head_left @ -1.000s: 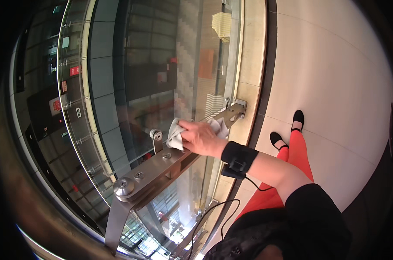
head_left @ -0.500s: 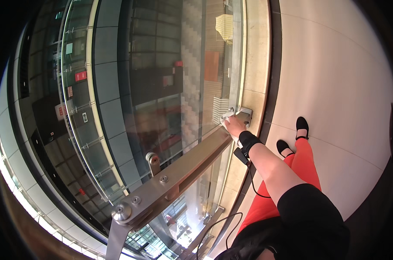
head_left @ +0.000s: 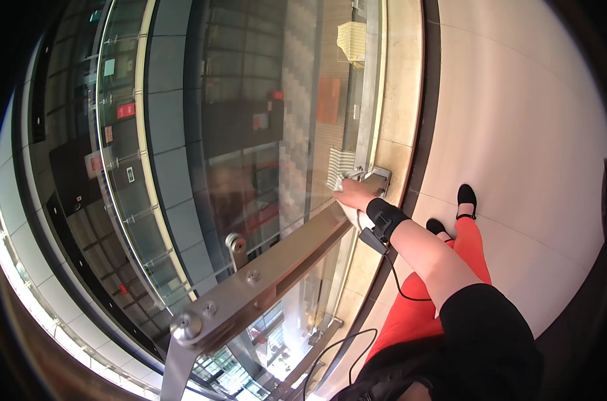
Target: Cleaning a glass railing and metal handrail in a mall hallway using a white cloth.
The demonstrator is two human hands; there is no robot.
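My right hand (head_left: 354, 194) reaches up and left to a brushed metal post (head_left: 297, 244) beside a glass panel (head_left: 243, 180). Its fingers are closed on a white cloth (head_left: 351, 215), which shows below the hand and around the fingertips. The cloth lies against the post's end, close to its metal base plate (head_left: 380, 180). Around my right wrist sits a black strap (head_left: 388, 217), with a small dark device (head_left: 373, 240) and a cable hanging from it. My left hand is not in view.
Round bolts (head_left: 186, 326) and a glass clamp (head_left: 236, 246) stick out from the post. A pale stone ledge (head_left: 390, 150) and dark strip border the tiled floor (head_left: 517, 134), where my black shoes (head_left: 466, 199) stand. Beyond the glass, a lower level shows.
My right hand has shifted slightly left along the post's end with the cloth. More of the cloth now shows below the hand.
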